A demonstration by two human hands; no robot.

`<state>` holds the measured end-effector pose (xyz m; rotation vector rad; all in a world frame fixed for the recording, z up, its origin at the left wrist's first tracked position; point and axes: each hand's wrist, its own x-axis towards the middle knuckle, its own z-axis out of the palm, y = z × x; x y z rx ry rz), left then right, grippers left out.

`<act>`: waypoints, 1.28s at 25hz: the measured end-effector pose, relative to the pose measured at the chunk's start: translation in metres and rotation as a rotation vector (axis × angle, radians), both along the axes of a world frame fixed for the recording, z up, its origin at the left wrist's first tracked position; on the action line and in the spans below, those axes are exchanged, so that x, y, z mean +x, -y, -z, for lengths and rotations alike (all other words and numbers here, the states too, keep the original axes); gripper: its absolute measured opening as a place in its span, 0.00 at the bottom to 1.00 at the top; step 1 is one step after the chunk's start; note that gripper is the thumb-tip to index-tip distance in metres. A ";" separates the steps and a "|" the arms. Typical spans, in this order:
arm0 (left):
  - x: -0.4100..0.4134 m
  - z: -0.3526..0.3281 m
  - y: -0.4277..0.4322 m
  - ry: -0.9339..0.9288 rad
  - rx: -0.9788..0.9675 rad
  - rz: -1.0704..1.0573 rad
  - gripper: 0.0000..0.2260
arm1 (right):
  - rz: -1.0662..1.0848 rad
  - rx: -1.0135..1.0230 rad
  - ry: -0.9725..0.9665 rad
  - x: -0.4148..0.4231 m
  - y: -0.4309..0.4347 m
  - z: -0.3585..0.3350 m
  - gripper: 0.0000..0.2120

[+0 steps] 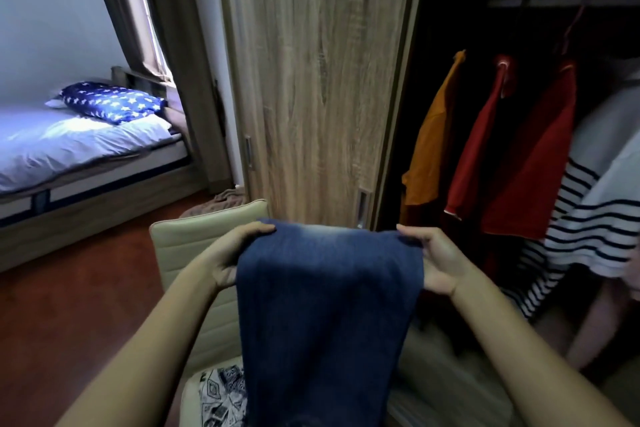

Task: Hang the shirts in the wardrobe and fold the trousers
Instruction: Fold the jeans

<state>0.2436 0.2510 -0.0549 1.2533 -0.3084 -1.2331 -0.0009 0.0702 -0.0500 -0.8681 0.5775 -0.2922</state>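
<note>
Blue denim trousers point(329, 315) hang in front of me, held up by their top edge. My left hand point(232, 253) grips the left corner and my right hand point(434, 262) grips the right corner. The cloth drops down over a cream chair point(194, 253). To the right the wardrobe point(485, 28) stands open, with an orange shirt point(431, 146), two red shirts point(526, 163) and a white striped shirt point(588, 225) on its rail point(561, 2).
A black-and-white patterned garment point(221, 395) lies on the chair seat. The wooden sliding door point(311, 80) is straight ahead. A bed point(69, 149) with a star-print pillow point(114, 100) stands at the left, across a red-brown floor point(69, 305).
</note>
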 end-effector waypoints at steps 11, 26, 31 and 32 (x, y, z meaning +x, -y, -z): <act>-0.006 -0.055 -0.037 0.636 -0.501 0.011 0.50 | 0.069 -0.067 0.550 -0.023 -0.022 -0.077 0.11; -0.009 -0.072 -0.030 1.319 -0.376 -0.314 0.17 | 0.085 -0.191 0.466 -0.036 -0.014 -0.088 0.32; -0.033 -0.077 -0.020 1.190 -0.587 -0.351 0.17 | 0.142 -0.503 0.120 -0.033 -0.015 -0.105 0.43; -0.033 -0.079 -0.017 1.192 -0.606 -0.363 0.15 | 0.197 -0.597 0.073 -0.031 -0.007 -0.098 0.46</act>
